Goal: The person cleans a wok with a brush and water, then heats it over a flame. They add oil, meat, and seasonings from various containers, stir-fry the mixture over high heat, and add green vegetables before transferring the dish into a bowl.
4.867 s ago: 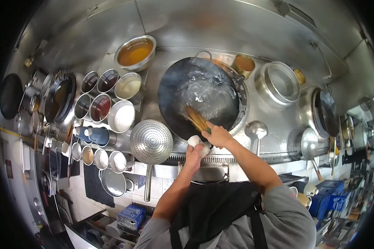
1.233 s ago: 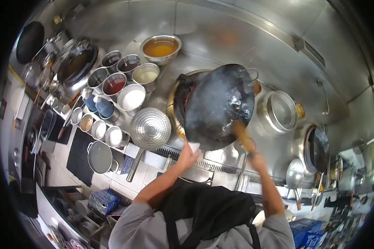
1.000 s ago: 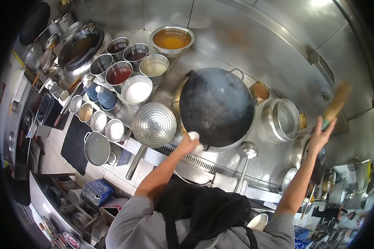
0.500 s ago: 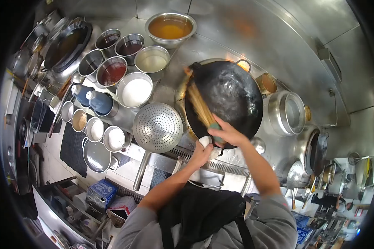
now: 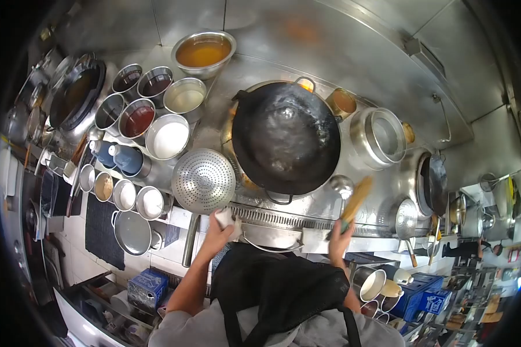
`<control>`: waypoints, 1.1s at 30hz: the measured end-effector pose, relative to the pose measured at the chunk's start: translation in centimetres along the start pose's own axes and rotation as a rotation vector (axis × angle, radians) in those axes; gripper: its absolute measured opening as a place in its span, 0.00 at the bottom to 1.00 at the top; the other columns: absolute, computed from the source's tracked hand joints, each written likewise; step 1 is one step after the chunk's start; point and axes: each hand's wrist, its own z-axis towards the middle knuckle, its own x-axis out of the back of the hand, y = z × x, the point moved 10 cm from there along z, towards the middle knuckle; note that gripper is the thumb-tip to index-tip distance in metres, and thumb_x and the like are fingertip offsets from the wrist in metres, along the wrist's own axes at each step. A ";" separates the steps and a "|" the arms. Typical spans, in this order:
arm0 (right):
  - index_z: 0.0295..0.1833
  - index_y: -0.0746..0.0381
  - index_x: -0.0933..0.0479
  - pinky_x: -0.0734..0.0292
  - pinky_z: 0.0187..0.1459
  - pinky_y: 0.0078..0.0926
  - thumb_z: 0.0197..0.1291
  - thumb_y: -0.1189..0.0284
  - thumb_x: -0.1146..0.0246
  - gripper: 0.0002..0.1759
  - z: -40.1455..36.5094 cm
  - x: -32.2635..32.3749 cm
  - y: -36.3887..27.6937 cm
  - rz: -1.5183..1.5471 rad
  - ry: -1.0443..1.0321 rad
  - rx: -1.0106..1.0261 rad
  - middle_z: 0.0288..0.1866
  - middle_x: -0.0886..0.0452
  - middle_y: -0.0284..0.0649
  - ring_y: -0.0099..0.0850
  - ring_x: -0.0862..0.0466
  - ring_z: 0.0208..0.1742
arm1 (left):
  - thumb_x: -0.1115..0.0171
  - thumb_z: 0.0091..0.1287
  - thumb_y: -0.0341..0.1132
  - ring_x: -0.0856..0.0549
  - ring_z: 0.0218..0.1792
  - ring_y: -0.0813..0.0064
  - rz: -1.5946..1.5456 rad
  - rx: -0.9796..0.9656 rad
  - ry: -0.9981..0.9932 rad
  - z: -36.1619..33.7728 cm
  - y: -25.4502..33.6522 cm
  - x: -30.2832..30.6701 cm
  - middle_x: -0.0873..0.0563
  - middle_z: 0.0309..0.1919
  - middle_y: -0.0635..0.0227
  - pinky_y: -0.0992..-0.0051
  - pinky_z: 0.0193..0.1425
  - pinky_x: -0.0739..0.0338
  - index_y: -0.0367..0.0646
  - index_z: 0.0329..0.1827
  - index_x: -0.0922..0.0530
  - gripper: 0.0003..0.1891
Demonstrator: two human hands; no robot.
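In front of me a large black wok sits over a lit burner, with a little liquid shining in it. My right hand, right of the wok and near the stove's front edge, grips a bamboo wok brush, bristles pointing up. My left hand is closed around a folded white cloth at the front edge. It is close to the handle of a perforated strainer. A ladle rests beside the brush.
Several metal pots of sauces and seasonings, one with white contents, stand at the left. A steel bowl of amber liquid is behind them. Steel pots are right of the wok. A grated channel runs along the front.
My right hand has taken the brush out of the wok to the right front. My left hand has left the wok's near handle, moving left with the cloth. The view has shifted.
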 end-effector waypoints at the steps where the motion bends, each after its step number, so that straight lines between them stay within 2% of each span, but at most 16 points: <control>1: 0.80 0.68 0.41 0.19 0.47 0.34 0.72 0.64 0.34 0.38 -2.6 -1.0 3.0 -0.015 -0.105 -0.097 0.54 0.19 0.54 0.36 0.15 0.44 | 0.31 0.66 0.35 0.18 0.61 0.58 0.140 0.052 -0.016 -1.3 -0.4 1.3 0.21 0.61 0.51 0.63 0.68 0.25 0.35 0.78 0.45 0.41; 3: 0.78 0.67 0.37 0.19 0.52 0.41 0.71 0.61 0.35 0.37 -6.4 -0.9 -1.2 -0.072 -0.276 -0.385 0.49 0.15 0.58 0.44 0.13 0.48 | 0.28 0.64 0.36 0.20 0.65 0.58 0.239 0.103 -0.070 -2.2 -0.8 2.0 0.22 0.64 0.46 0.65 0.70 0.27 0.35 0.79 0.45 0.44; 4: 0.75 0.65 0.32 0.19 0.53 0.46 0.72 0.58 0.37 0.33 -7.0 -1.9 2.2 -0.212 -0.342 -0.345 0.44 0.13 0.60 0.48 0.11 0.49 | 0.27 0.63 0.35 0.20 0.64 0.58 0.257 0.115 -0.120 -2.3 -0.8 1.5 0.21 0.62 0.47 0.65 0.69 0.26 0.36 0.79 0.44 0.45; 5: 0.70 0.62 0.26 0.20 0.51 0.49 0.71 0.57 0.38 0.28 -6.5 -2.9 4.7 -0.257 -0.310 -0.096 0.42 0.16 0.59 0.56 0.14 0.46 | 0.26 0.62 0.35 0.19 0.63 0.59 0.277 0.131 -0.175 -2.5 -1.0 0.9 0.19 0.60 0.47 0.65 0.69 0.26 0.36 0.79 0.43 0.45; 7: 0.64 0.60 0.21 0.21 0.50 0.50 0.68 0.59 0.37 0.24 -4.2 -4.9 7.5 -0.648 -0.501 0.290 0.42 0.19 0.56 0.58 0.17 0.46 | 0.23 0.57 0.34 0.18 0.57 0.57 0.600 0.003 -0.086 -1.2 -0.6 0.9 0.17 0.56 0.49 0.63 0.63 0.24 0.36 0.71 0.27 0.37; 9: 0.66 0.57 0.23 0.23 0.53 0.52 0.65 0.61 0.35 0.25 -0.7 0.6 5.8 -0.502 -0.099 0.131 0.45 0.22 0.53 0.57 0.20 0.50 | 0.23 0.56 0.33 0.16 0.53 0.53 0.770 -0.116 0.154 -1.0 0.4 1.6 0.15 0.53 0.48 0.61 0.61 0.22 0.37 0.68 0.24 0.35; 13: 0.76 0.56 0.34 0.25 0.58 0.55 0.63 0.63 0.35 0.35 1.8 0.4 9.1 -0.689 -0.271 0.077 0.54 0.20 0.53 0.55 0.20 0.57 | 0.23 0.60 0.38 0.14 0.47 0.55 0.618 -0.161 0.369 -1.4 -3.5 3.4 0.15 0.49 0.47 0.61 0.57 0.21 0.31 0.71 0.29 0.38; 17: 0.80 0.56 0.41 0.25 0.60 0.56 0.63 0.64 0.35 0.41 4.2 -1.1 10.5 -0.678 -0.433 0.066 0.59 0.18 0.55 0.54 0.20 0.62 | 0.24 0.65 0.43 0.18 0.52 0.54 0.607 -0.126 0.575 -6.7 -3.0 3.0 0.19 0.53 0.48 0.60 0.61 0.24 0.29 0.74 0.35 0.41; 21: 0.81 0.60 0.45 0.22 0.54 0.59 0.72 0.66 0.43 0.36 5.4 2.3 8.8 -0.389 -0.385 -0.008 0.52 0.16 0.60 0.58 0.15 0.50 | 0.27 0.68 0.45 0.20 0.55 0.54 0.565 -0.106 0.647 -12.9 -7.1 4.4 0.21 0.55 0.45 0.60 0.63 0.25 0.27 0.73 0.34 0.39; 22: 0.80 0.61 0.43 0.22 0.53 0.59 0.75 0.68 0.47 0.32 4.7 3.2 8.5 -0.364 -0.343 0.070 0.52 0.17 0.66 0.65 0.16 0.47 | 0.28 0.68 0.45 0.20 0.57 0.54 0.572 -0.038 0.630 -14.5 -9.1 4.9 0.21 0.57 0.43 0.60 0.63 0.25 0.26 0.72 0.33 0.38; 25: 0.77 0.68 0.41 0.23 0.56 0.59 0.76 0.67 0.48 0.29 2.1 3.9 12.4 -0.278 -0.336 -0.009 0.57 0.20 0.71 0.67 0.18 0.54 | 0.29 0.68 0.49 0.16 0.54 0.60 0.584 0.211 0.613 -20.4 -15.3 6.2 0.19 0.58 0.46 0.65 0.56 0.20 0.30 0.72 0.32 0.39; 27: 0.76 0.70 0.39 0.23 0.57 0.58 0.76 0.67 0.49 0.29 1.8 3.6 13.6 -0.300 -0.358 -0.012 0.59 0.21 0.72 0.68 0.19 0.56 | 0.30 0.68 0.48 0.14 0.39 0.63 0.453 0.359 0.637 -23.8 -24.3 9.1 0.14 0.46 0.49 0.65 0.39 0.17 0.30 0.71 0.31 0.37; 29: 0.73 0.74 0.37 0.23 0.59 0.56 0.76 0.67 0.49 0.28 2.6 3.6 12.5 -0.217 -0.329 0.077 0.59 0.21 0.73 0.66 0.19 0.58 | 0.29 0.67 0.48 0.14 0.42 0.60 0.404 0.492 0.668 -27.1 -26.0 8.5 0.14 0.45 0.49 0.63 0.44 0.17 0.28 0.69 0.29 0.36; 31: 0.70 0.73 0.31 0.21 0.55 0.55 0.76 0.66 0.46 0.25 6.2 5.0 4.5 -0.156 -0.245 0.218 0.54 0.18 0.69 0.66 0.17 0.55 | 0.28 0.67 0.47 0.13 0.45 0.58 0.354 0.632 0.679 -30.1 -27.4 7.7 0.14 0.44 0.48 0.62 0.49 0.17 0.26 0.66 0.28 0.35; 32: 0.69 0.72 0.30 0.21 0.54 0.54 0.76 0.67 0.45 0.25 9.0 5.1 0.5 -0.094 -0.198 0.333 0.52 0.16 0.67 0.66 0.17 0.54 | 0.29 0.66 0.47 0.13 0.41 0.61 0.249 0.737 0.616 -30.7 -28.5 6.7 0.14 0.43 0.49 0.63 0.41 0.17 0.26 0.65 0.26 0.34; 33: 0.70 0.71 0.30 0.19 0.46 0.49 0.75 0.68 0.43 0.25 12.3 5.1 -3.9 -0.092 -0.219 0.343 0.43 0.14 0.62 0.59 0.13 0.43 | 0.29 0.66 0.46 0.12 0.37 0.64 0.146 0.837 0.549 -31.1 -29.6 5.8 0.13 0.41 0.50 0.65 0.33 0.17 0.27 0.64 0.25 0.33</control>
